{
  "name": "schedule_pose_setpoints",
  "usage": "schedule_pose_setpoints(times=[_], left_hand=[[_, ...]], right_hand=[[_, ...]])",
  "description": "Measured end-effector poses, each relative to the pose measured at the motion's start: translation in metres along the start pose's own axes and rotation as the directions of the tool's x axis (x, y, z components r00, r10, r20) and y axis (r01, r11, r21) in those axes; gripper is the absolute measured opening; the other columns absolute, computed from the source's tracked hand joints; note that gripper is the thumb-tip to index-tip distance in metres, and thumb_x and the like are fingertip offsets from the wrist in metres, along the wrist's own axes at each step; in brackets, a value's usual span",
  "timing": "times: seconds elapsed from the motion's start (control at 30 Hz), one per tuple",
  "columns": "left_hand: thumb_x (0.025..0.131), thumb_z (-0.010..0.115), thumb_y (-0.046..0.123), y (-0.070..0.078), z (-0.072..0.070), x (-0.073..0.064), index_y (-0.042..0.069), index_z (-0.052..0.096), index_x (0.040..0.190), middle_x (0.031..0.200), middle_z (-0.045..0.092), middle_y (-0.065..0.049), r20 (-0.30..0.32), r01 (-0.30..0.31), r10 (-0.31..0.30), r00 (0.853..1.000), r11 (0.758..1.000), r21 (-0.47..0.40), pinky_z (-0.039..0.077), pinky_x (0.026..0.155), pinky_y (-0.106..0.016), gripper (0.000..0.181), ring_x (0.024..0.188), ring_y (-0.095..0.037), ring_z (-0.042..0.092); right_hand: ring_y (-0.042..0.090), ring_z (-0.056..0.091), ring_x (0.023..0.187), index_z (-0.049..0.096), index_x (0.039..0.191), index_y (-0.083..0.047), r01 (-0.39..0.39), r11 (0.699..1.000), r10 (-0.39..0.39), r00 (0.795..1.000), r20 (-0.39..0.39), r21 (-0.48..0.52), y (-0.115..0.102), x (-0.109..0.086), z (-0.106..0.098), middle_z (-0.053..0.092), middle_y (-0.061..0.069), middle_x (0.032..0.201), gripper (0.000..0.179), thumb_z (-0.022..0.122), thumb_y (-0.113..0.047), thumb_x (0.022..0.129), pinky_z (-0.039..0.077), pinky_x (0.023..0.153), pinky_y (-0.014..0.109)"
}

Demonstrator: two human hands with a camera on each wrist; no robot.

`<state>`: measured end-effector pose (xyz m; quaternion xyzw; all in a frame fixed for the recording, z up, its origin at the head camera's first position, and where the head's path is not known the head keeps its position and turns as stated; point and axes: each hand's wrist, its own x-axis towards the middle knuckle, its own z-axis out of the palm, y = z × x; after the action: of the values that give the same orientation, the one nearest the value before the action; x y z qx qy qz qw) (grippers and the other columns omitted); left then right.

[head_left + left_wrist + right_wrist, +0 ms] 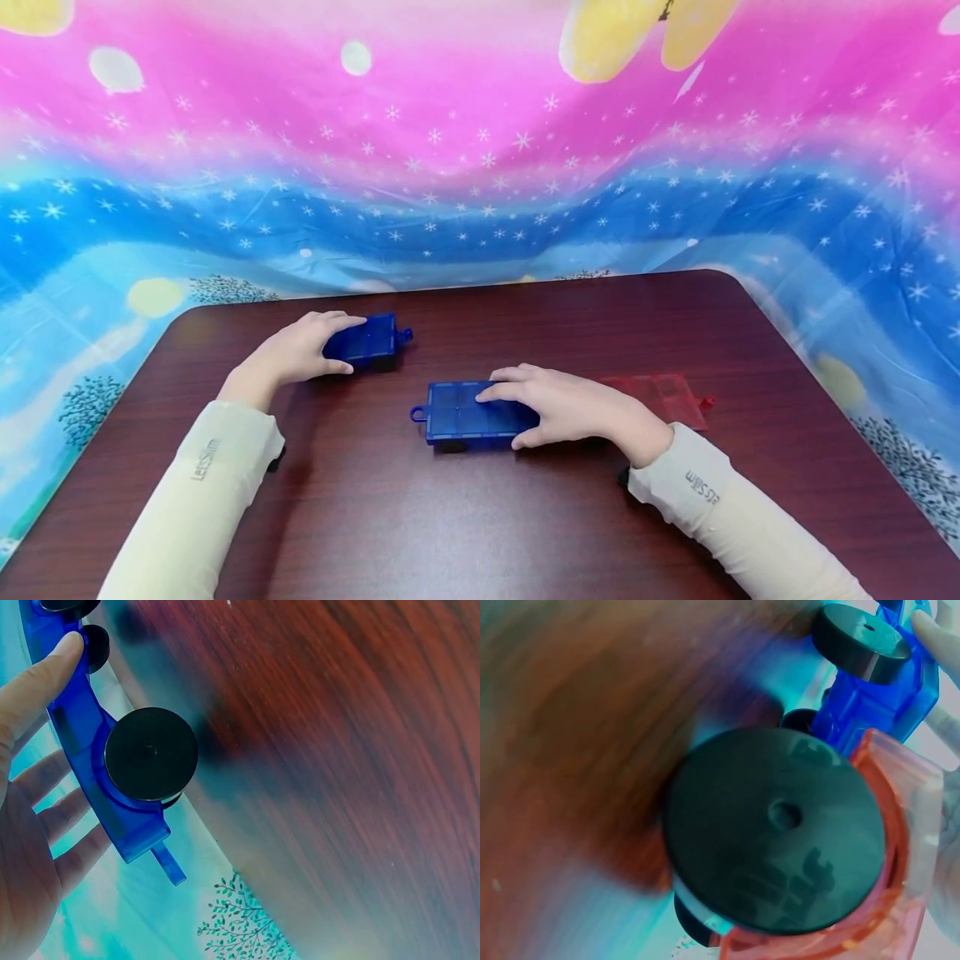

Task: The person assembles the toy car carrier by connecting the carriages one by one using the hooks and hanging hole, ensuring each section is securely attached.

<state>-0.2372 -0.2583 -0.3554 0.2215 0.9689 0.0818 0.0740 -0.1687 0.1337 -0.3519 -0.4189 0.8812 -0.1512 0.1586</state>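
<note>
On the table's far left, my left hand (300,350) grips a blue see-through toy car base (375,337), thumb on its near side and fingers across the far side. A small hitch (405,336) juts from its right end. The left wrist view shows its black wheel (150,754). My right hand (573,408) grips a second blue car base (453,408) near the middle, with a ring hitch (417,413) pointing left. Behind that hand lies a red see-through car base (675,396); my hand hides where red and blue meet. Its large black wheel (772,832) fills the right wrist view.
The dark wood table (420,517) has rounded far corners. A pink and blue snowflake-print cloth (465,150) hangs behind it and down both sides. A gap of bare wood lies between the two blue car bases.
</note>
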Motion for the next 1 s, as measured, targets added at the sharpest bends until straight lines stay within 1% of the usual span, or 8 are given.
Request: schedule_pose_setpoints(times=[0.13, 0.3, 0.5, 0.77, 0.87, 1.0], left_hand=[[0.086, 0.078, 0.031, 0.003, -0.001, -0.006, 0.014, 0.044, 0.151, 0.151, 0.043, -0.025, -0.005, 0.002, -0.002, 1.0, 1.0, 0.008, 0.039, 0.107, -0.064, 0.075, 0.138, -0.047, 0.038], [0.085, 0.079, 0.032, 0.008, -0.003, -0.015, 0.015, 0.045, 0.15, 0.149, 0.046, -0.023, -0.009, -0.002, 0.002, 1.0, 1.0, 0.023, 0.041, 0.105, -0.063, 0.075, 0.137, -0.045, 0.04], [0.084, 0.08, 0.03, 0.013, -0.003, -0.025, 0.014, 0.048, 0.148, 0.147, 0.049, -0.023, -0.026, -0.021, 0.022, 0.999, 0.999, 0.037, 0.042, 0.104, -0.063, 0.073, 0.135, -0.045, 0.043], [0.083, 0.081, 0.031, 0.016, -0.002, -0.039, 0.015, 0.049, 0.147, 0.145, 0.051, -0.021, -0.036, -0.024, 0.026, 0.999, 0.999, 0.047, 0.045, 0.101, -0.061, 0.073, 0.132, -0.043, 0.045], [0.082, 0.081, 0.031, 0.018, -0.003, -0.045, 0.015, 0.05, 0.146, 0.143, 0.053, -0.021, -0.048, -0.035, 0.037, 0.998, 0.998, 0.052, 0.046, 0.1, -0.061, 0.073, 0.13, -0.042, 0.047], [0.082, 0.082, 0.03, 0.021, -0.008, -0.057, 0.015, 0.051, 0.145, 0.141, 0.054, -0.02, -0.059, -0.026, 0.029, 0.998, 0.998, 0.053, 0.047, 0.098, -0.06, 0.072, 0.13, -0.042, 0.047]], right_hand=[[0.034, 0.037, 0.145, 0.049, 0.146, -0.024, 0.009, 1.0, -0.009, 1.0, -0.006, -0.004, 0.0, -0.001, 0.0, 0.039, 0.014, 0.157, 0.064, 0.076, -0.031, 0.089, 0.044, 0.109, 0.052], [0.034, 0.036, 0.146, 0.049, 0.147, -0.024, 0.005, 1.0, -0.005, 1.0, -0.013, 0.005, 0.001, -0.002, 0.001, 0.038, 0.014, 0.158, 0.064, 0.075, -0.032, 0.089, 0.041, 0.111, 0.053], [0.034, 0.036, 0.146, 0.049, 0.147, -0.024, 0.013, 1.0, -0.013, 0.999, -0.029, 0.0, 0.003, -0.002, 0.002, 0.038, 0.014, 0.158, 0.064, 0.075, -0.032, 0.089, 0.041, 0.112, 0.053], [0.033, 0.036, 0.146, 0.049, 0.147, -0.024, 0.004, 1.0, -0.004, 0.999, -0.033, 0.003, 0.006, -0.001, 0.005, 0.038, 0.013, 0.158, 0.065, 0.076, -0.033, 0.088, 0.041, 0.111, 0.053], [0.033, 0.037, 0.145, 0.049, 0.147, -0.024, 0.007, 1.0, -0.007, 0.999, -0.042, -0.004, 0.006, -0.001, 0.005, 0.039, 0.013, 0.157, 0.065, 0.076, -0.034, 0.088, 0.043, 0.111, 0.052], [0.033, 0.038, 0.144, 0.049, 0.147, -0.024, 0.019, 1.0, -0.02, 0.999, -0.046, -0.012, 0.006, 0.0, 0.005, 0.039, 0.013, 0.157, 0.065, 0.076, -0.034, 0.088, 0.044, 0.109, 0.051]])
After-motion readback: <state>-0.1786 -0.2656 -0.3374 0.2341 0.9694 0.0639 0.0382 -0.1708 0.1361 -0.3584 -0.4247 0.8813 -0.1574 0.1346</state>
